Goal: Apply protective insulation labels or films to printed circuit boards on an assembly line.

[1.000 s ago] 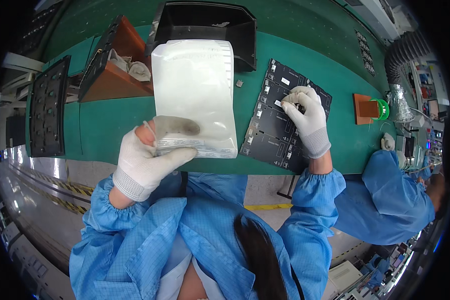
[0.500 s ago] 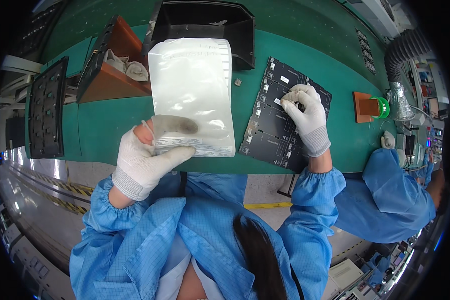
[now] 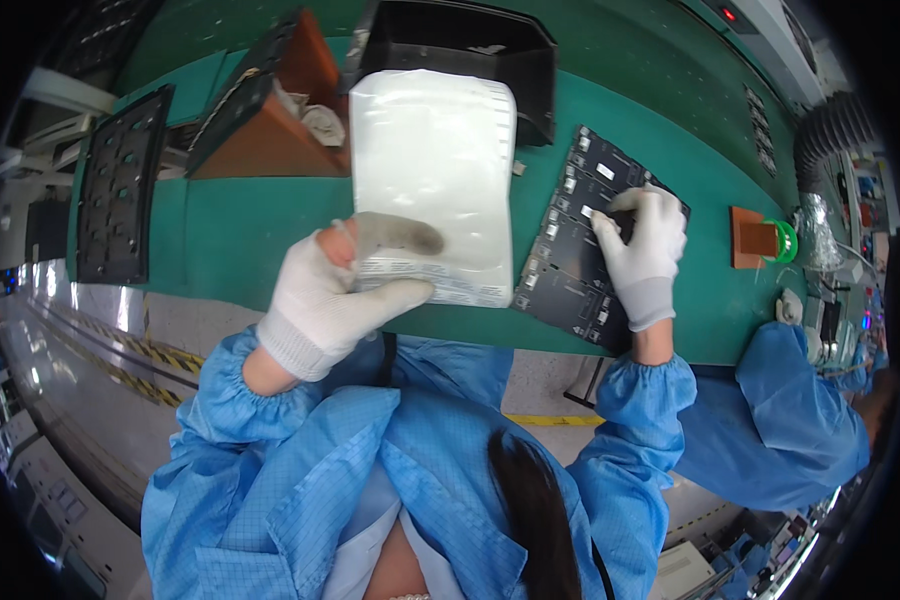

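Observation:
My left hand (image 3: 335, 290), in a white knit glove with a grey-stained finger, grips a glossy white sheet (image 3: 435, 160) by its lower left part, thumb in front. Rows of small printed strips run along the sheet's lower edge. To the right, a black panel (image 3: 570, 285) lies slanted on the green table, with small metal pieces along its left side and white labels on it. Over its upper right half is my gloved right hand (image 3: 650, 240), thumb apart from the bent fingers. The thumb tip is by a white label (image 3: 587, 211); nothing shows between the fingers.
Behind the sheet stands a black bin (image 3: 540, 90). Left of it is a brown-sided box (image 3: 260, 140) with whitish cloth inside, then an upright black panel (image 3: 120, 190). A brown block with a green roll (image 3: 785, 242) sits right, near a blue-clad person (image 3: 780, 430).
The view has shifted, so the table things appear farther right. My right hand's thumb and fingers have spread from a closer pinch. The left hand still holds the sheet.

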`<state>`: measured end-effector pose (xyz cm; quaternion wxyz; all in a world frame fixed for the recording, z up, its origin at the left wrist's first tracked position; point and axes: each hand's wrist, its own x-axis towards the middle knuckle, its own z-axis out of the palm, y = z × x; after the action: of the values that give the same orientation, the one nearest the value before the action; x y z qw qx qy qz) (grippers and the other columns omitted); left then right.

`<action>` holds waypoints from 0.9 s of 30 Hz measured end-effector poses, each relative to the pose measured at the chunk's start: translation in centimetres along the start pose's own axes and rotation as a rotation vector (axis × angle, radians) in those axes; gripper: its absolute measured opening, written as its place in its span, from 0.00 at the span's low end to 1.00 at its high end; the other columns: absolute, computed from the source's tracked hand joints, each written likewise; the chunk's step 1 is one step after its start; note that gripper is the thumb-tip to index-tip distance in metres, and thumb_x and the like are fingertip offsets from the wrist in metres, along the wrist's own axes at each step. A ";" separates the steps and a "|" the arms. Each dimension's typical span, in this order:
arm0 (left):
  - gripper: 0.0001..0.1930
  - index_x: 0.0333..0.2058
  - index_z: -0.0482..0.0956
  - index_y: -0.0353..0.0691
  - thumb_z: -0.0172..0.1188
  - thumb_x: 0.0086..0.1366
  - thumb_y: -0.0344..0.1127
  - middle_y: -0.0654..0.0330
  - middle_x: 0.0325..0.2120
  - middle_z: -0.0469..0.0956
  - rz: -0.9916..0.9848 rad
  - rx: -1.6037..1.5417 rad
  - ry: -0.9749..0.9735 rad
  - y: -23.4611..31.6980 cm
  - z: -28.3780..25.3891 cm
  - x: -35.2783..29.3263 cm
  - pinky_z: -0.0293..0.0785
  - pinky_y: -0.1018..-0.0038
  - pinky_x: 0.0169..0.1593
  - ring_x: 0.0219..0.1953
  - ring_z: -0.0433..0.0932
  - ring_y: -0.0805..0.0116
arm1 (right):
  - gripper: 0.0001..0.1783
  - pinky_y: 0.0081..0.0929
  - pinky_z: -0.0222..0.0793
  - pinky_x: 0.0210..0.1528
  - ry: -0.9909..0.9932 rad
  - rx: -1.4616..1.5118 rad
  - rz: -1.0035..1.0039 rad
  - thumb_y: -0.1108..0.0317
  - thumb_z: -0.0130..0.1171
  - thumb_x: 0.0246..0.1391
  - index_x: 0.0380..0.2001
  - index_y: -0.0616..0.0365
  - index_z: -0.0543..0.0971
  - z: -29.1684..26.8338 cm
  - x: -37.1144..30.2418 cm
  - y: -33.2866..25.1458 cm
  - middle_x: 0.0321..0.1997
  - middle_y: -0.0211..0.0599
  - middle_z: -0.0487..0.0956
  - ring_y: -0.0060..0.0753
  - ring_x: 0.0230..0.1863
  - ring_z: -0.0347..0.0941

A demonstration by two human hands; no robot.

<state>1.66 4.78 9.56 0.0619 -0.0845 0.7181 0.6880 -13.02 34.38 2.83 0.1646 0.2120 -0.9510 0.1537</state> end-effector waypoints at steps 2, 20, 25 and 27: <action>0.18 0.49 0.79 0.33 0.66 0.59 0.26 0.56 0.42 0.83 0.006 0.013 -0.010 -0.3 0.0 0.2 0.76 0.77 0.50 0.45 0.81 0.70 | 0.27 0.40 0.68 0.52 0.023 -0.144 0.058 0.58 0.75 0.42 0.44 0.55 0.78 -0.4 0.2 -0.2 0.48 0.43 0.74 0.46 0.50 0.71; 0.17 0.49 0.80 0.37 0.65 0.60 0.30 0.57 0.41 0.83 0.051 0.123 -0.002 -0.8 1.4 -0.2 0.76 0.76 0.50 0.44 0.82 0.69 | 0.11 0.37 0.64 0.46 0.013 0.429 -0.433 0.75 0.69 0.38 0.29 0.56 0.80 -4.8 -1.0 -13.0 0.39 0.35 0.77 0.42 0.42 0.70; 0.18 0.49 0.79 0.36 0.66 0.60 0.29 0.56 0.43 0.83 0.057 0.036 -0.033 -1.0 0.9 -0.2 0.75 0.76 0.51 0.45 0.81 0.69 | 0.06 0.30 0.68 0.44 -0.023 0.665 -0.227 0.82 0.59 0.47 0.31 0.64 0.77 -5.9 -1.3 -10.4 0.42 0.40 0.74 0.34 0.41 0.72; 0.19 0.50 0.79 0.34 0.66 0.60 0.28 0.56 0.44 0.82 0.013 0.001 -0.034 -0.4 0.4 -1.0 0.75 0.76 0.52 0.46 0.80 0.69 | 0.01 0.20 0.69 0.42 -0.112 0.673 0.057 0.81 0.54 0.56 0.31 0.68 0.75 -6.2 -1.7 -7.8 0.45 0.39 0.71 0.22 0.39 0.70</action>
<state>2.73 5.22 9.33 0.0697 -0.0683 0.7178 0.6894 -6.45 30.50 9.52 0.0286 0.2359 -0.8600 0.4516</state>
